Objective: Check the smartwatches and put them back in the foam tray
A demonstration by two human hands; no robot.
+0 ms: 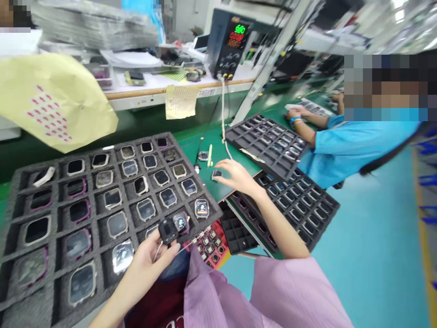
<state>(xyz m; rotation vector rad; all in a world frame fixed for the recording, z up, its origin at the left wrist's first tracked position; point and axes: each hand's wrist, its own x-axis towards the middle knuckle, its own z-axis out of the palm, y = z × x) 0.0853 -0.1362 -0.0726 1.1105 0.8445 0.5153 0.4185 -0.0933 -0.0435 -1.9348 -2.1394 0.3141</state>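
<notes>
My left hand [152,253] is closed around a small black block-shaped device [167,230], held over the near right corner of a grey foam tray [99,152]. Beside the block is a lit smartwatch [181,222] with a purple case. A thin light-coloured cord or rod runs by my fingers; I cannot tell what it joins. My right hand [237,176] reaches over the green bench, thumb and fingers curled about a small watch body [216,175]. Several square watch bodies sit in the tray's compartments, and one nearby watch [202,208] has its screen lit.
Stacked dark trays [300,205] of watches stand at the right, one tilted tray [269,141] on top. A red tray [211,243] sits lower down. Behind, a power supply [227,45] stands on a shelf. A co-worker in a blue shirt [355,146] works farther right.
</notes>
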